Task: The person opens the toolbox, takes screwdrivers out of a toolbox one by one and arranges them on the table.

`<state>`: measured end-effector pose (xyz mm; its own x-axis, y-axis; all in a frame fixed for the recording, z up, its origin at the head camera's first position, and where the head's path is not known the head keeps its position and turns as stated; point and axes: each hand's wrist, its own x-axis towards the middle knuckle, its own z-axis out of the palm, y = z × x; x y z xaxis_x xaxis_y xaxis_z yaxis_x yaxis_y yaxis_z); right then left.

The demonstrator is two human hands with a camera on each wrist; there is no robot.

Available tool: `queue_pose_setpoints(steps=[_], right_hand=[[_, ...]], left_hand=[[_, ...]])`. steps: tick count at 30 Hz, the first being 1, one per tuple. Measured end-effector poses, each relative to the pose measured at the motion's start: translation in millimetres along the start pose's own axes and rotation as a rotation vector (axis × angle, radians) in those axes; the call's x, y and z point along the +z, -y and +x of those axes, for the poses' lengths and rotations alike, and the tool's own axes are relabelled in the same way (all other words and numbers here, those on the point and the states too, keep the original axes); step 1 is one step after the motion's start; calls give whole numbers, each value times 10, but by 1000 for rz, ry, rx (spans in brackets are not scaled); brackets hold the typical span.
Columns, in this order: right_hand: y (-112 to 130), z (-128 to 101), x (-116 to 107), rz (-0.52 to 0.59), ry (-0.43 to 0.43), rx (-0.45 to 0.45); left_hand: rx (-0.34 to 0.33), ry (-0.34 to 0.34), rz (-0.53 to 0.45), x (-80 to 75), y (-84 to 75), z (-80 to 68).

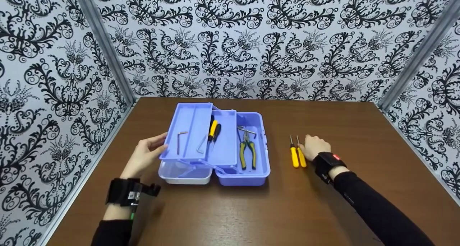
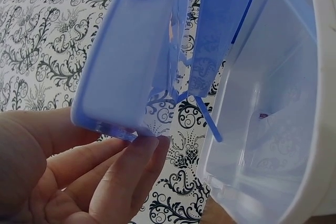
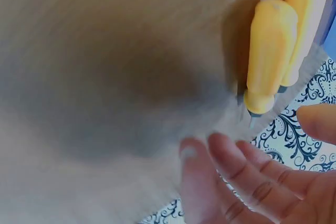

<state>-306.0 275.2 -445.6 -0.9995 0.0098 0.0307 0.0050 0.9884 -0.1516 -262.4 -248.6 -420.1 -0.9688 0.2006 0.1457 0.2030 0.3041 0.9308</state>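
Note:
My left hand [image 1: 143,153] pinches the outer edge of the raised upper tray [image 1: 197,111] of a blue-purple toolbox [image 1: 244,180]. The left wrist view shows the thumb and fingers of this hand [image 2: 100,177] at the tray's corner. On the right, two yellow-handled screwdrivers [image 1: 294,157] lie side by side on the table, shafts pointing away. My right hand [image 1: 315,147] is just right of them, its fingertips near the handle of the closer one. In the right wrist view its fingers [image 3: 252,182] are spread apart from the thumb, with nothing between them.
Hex keys [image 1: 178,144] lie in the upper tray. Screwdrivers with yellow and black handles [image 1: 212,130] stick into the second tray [image 1: 224,145]. Pliers [image 1: 248,151] rest in the toolbox base beside a T-shaped metal piece. A whitish lid [image 1: 185,172] is folded out below the trays.

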Motion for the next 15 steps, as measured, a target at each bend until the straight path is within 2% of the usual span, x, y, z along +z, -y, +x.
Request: queue_pose_setpoints(steps=[8,15], right_hand=[[24,21,-11,-52,-99,-50],[68,58,-19,-60,-48,-66]], left_hand=[[9,6,-19,11,-20,-5],[8,-3,-12,16,-21,-21]])
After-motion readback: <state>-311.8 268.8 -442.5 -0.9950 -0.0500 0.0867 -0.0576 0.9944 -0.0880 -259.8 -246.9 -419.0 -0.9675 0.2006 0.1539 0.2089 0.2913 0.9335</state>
